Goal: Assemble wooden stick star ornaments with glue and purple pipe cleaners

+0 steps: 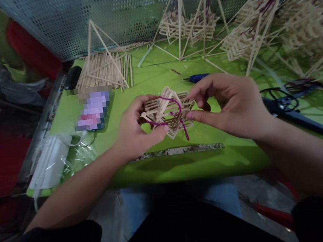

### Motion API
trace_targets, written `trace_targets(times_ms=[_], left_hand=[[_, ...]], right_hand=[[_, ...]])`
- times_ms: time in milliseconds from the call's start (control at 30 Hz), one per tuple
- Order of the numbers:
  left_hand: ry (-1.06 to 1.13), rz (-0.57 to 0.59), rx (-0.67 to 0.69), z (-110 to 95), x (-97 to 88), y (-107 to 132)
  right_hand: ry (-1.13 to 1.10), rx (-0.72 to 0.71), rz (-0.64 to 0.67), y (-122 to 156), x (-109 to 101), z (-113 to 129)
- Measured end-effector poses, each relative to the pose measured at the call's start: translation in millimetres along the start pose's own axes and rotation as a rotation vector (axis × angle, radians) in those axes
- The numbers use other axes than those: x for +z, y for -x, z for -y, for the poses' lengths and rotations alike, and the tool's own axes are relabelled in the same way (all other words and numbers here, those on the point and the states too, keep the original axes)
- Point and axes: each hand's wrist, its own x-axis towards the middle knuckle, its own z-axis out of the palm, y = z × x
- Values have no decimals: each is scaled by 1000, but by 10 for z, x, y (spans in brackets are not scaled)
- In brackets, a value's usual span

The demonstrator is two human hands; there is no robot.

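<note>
A small basket-like frame of stacked wooden sticks (168, 112), with purple yarn (180, 107) looped over it, is held above the green tabletop. My left hand (140, 129) is closed around its left side, the thumb pressed on the front near the yarn. At the right side of the frame, my right hand (227, 103) has its thumb and index finger on either side of the corner, touching it. A loose end of yarn hangs down at the front right. The underside of the frame is hidden.
Behind lie a pile of sticks (104, 71), a blue pen (199, 78) and finished stick hangers (188, 25). Black scissors (305, 115) lie to the right. A phone (93, 109) and a white power bank (51, 160) are at left. A speckled strip (179, 150) lies near the front edge.
</note>
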Motion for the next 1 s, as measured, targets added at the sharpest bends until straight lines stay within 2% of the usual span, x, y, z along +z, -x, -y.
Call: trace_targets(times_ms=[100, 267, 400, 600, 767, 1000], left_hand=[[2, 17, 32, 8, -3, 7], [-32, 38, 61, 11, -2, 21], [-87, 37, 76, -42, 13, 48], [-138, 58, 40, -91, 12, 59], [-95, 72, 153, -36, 1, 23], [-21, 93, 153, 20, -25, 10]], right_hand=[[-75, 81, -4, -9, 6, 6], [-231, 303, 44, -51, -10, -56], [-306, 395, 94, -80, -11, -88], [-345, 438, 179, -103, -41, -82], [-433, 500, 251, -114, -49, -133], [-464, 460, 261, -118, -30, -150]])
